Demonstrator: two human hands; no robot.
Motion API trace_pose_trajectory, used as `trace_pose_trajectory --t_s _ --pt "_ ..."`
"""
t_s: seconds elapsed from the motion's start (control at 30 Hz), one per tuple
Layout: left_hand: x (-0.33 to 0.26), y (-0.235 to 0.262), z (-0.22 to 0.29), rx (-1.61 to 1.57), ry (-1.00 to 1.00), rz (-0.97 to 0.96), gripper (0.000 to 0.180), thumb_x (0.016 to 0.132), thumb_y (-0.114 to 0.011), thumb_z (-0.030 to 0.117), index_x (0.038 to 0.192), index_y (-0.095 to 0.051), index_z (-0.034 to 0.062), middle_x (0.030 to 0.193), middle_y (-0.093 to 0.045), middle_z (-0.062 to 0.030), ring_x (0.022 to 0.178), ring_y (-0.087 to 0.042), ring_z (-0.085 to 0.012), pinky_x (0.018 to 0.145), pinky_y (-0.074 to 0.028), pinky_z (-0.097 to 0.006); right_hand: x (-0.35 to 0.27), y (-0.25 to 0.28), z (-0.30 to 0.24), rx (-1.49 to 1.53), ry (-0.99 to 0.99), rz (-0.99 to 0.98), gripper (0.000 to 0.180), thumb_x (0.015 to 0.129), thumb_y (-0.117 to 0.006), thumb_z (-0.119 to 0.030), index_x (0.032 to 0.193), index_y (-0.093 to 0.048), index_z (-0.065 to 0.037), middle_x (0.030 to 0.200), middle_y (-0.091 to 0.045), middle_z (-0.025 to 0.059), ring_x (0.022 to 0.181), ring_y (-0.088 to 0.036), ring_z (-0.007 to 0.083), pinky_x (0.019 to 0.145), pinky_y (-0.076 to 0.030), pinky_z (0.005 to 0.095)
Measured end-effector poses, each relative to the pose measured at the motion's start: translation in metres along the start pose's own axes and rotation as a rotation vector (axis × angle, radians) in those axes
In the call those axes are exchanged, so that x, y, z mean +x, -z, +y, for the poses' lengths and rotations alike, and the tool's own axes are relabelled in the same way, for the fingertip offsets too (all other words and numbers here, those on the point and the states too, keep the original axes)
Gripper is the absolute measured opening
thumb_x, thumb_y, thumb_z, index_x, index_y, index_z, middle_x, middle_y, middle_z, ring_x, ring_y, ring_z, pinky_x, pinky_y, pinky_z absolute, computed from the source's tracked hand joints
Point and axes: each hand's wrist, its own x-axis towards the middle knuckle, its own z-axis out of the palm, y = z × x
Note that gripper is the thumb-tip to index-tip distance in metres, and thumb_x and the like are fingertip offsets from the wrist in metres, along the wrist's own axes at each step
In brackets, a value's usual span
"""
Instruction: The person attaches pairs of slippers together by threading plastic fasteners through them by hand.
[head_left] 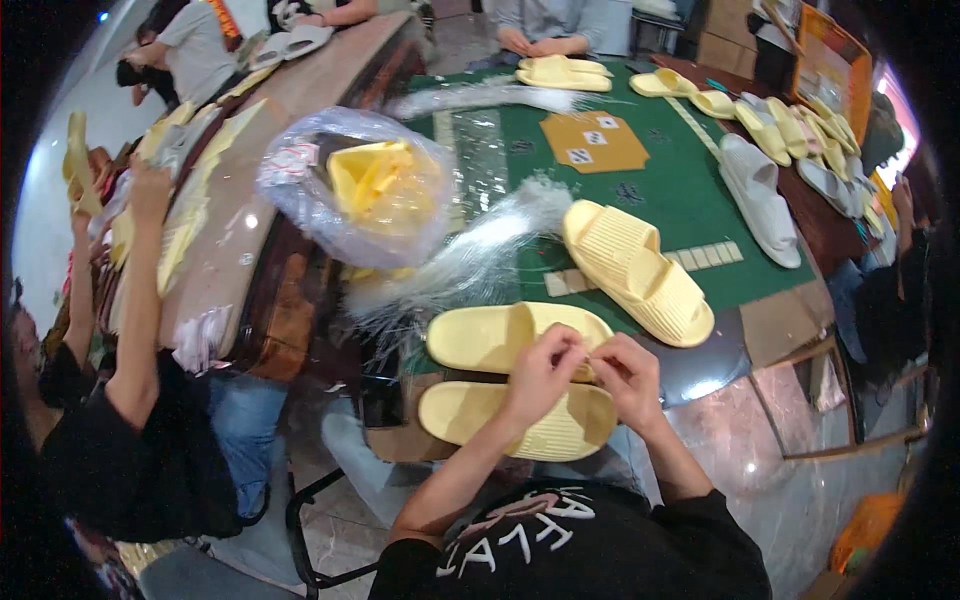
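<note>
Left hand [540,368] and right hand [628,375] meet fingertip to fingertip, both pinched shut on something tiny, too small to identify, right over the yellow slipper pair [515,385] at the near table edge; the foam looks light, soft and springy, best gripped by the strap; single ribbed slipper [638,272] beyond on green mat [690,200]; clear bag bundle [470,260] left.
</note>
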Motion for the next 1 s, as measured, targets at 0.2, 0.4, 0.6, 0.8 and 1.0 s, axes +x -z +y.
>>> trace_pose_trajectory --t_s 0.2,0.4,0.6,0.8,1.0 --pt "-0.004 -0.007 -0.003 0.154 -0.195 0.072 0.010 0.091 -0.051 0.010 0.090 -0.050 0.0008 0.073 -0.052 -0.0098 0.067 -0.053 -0.0209 0.059 -0.041 -0.030 -0.003 -0.003 0.001 0.104 -0.066 0.045 0.002 0.081 -0.060 0.001 0.080 -0.059 0.003 0.072 -0.053 0.0022 0.059 -0.050 0.0064 0.052 -0.039 0.0194" --pt "-0.010 -0.010 -0.001 0.262 -0.184 0.107 0.013 0.089 -0.056 0.014 0.092 -0.052 0.0016 0.075 -0.060 -0.0140 0.066 -0.061 -0.0273 0.056 -0.045 -0.035 -0.003 -0.002 0.007 0.216 -0.209 0.005 0.001 0.081 -0.059 0.002 0.081 -0.059 0.001 0.071 -0.056 -0.0002 0.061 -0.052 0.0050 0.054 -0.042 0.0188" --pt "-0.007 -0.007 0.003 0.131 -0.063 0.099 0.016 0.086 -0.061 0.013 0.089 -0.054 -0.0010 0.073 -0.060 -0.0065 0.065 -0.058 -0.0123 0.057 -0.046 -0.028 0.001 -0.007 0.015 0.471 -0.293 0.004 0.003 0.082 -0.059 0.000 0.080 -0.057 0.000 0.072 -0.057 -0.0003 0.062 -0.052 0.0063 0.056 -0.042 0.0200" --pt "-0.006 -0.005 0.003 0.054 0.018 0.028 0.016 0.085 -0.063 0.011 0.086 -0.056 -0.0024 0.073 -0.061 -0.0053 0.065 -0.056 -0.0085 0.057 -0.047 -0.026 0.000 -0.016 0.016 0.561 -0.323 -0.024 0.007 0.086 -0.055 -0.001 0.081 -0.051 -0.004 0.076 -0.055 -0.0002 0.066 -0.050 0.0062 0.061 -0.041 0.0194" --pt "-0.006 -0.005 0.001 0.069 0.046 -0.012 0.014 0.085 -0.063 0.011 0.086 -0.057 -0.0014 0.073 -0.062 -0.0067 0.067 -0.058 -0.0102 0.059 -0.048 -0.026 -0.001 -0.017 0.013 0.635 -0.353 0.009 0.008 0.086 -0.056 -0.003 0.080 -0.050 -0.004 0.075 -0.055 -0.0005 0.064 -0.049 0.0064 0.059 -0.040 0.0194"
